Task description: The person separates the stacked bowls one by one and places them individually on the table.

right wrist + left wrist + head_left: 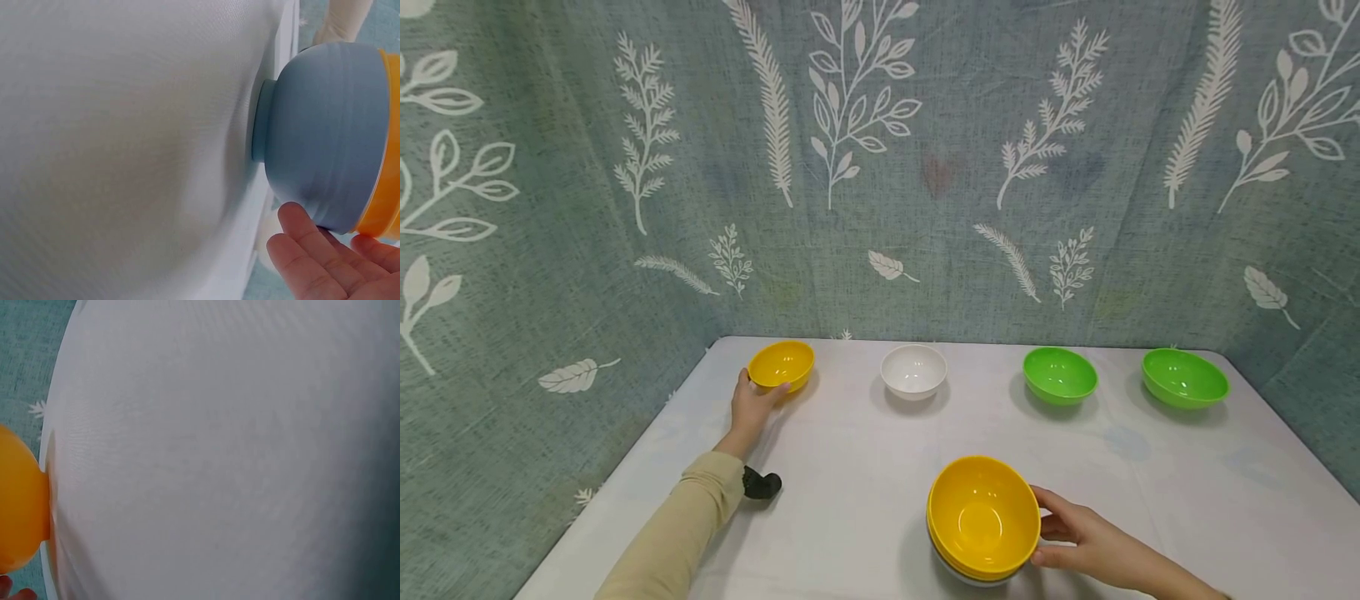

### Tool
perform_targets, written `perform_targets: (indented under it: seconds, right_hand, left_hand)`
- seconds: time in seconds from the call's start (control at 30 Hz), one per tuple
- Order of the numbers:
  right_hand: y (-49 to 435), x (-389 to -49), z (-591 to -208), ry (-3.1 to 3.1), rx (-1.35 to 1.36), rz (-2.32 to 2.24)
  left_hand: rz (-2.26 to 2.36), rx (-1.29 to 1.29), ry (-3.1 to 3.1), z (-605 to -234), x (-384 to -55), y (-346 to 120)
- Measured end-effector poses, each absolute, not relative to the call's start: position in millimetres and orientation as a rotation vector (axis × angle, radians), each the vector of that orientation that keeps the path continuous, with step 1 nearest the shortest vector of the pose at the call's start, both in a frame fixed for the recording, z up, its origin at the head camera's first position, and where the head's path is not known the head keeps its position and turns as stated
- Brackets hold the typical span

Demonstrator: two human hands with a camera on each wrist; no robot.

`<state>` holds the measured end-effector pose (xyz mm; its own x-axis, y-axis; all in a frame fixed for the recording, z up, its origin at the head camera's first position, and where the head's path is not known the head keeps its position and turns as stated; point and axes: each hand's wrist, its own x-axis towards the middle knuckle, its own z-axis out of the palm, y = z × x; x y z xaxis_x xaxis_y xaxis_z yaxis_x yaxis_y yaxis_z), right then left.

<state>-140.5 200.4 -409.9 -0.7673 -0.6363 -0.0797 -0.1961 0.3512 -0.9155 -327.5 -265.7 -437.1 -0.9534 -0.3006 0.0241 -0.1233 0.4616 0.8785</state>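
At the back left, my left hand [756, 408] holds a yellow bowl [782, 365], with the thumb across its near side and the fingers at its left. In the left wrist view that yellow bowl [22, 500] stands upright at the edge of the picture, fingertips [24, 594] close beside it. Near the front, a bowl stack [985, 517] has yellow bowls on top. A bluish-grey looking bowl [331, 137] is beneath them in the right wrist view. My right hand [1086, 542] is at the stack's right side, fingers loosely spread.
Along the back of the white-covered table [850, 467] stand a white bowl [913, 372] and two green bowls [1060, 377]. A dark object [762, 484] shows beside the left sleeve [677, 517]. Leaf-patterned cloth [880, 167] hangs behind and at the sides.
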Motion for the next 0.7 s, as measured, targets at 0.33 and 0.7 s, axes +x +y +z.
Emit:
perform_targets:
  seconds: [0.33,0.7]
  right_hand:
    - [200,-140,-411,2.193,-0.716,-1.401]
    - [201,-139,-410,2.207,-0.705,-1.379]
  left_hand:
    - [-1.487,0.367,-2.517,-431,-317,-261]
    - [-1.41,0.186,-2.515,-421,-293,-237]
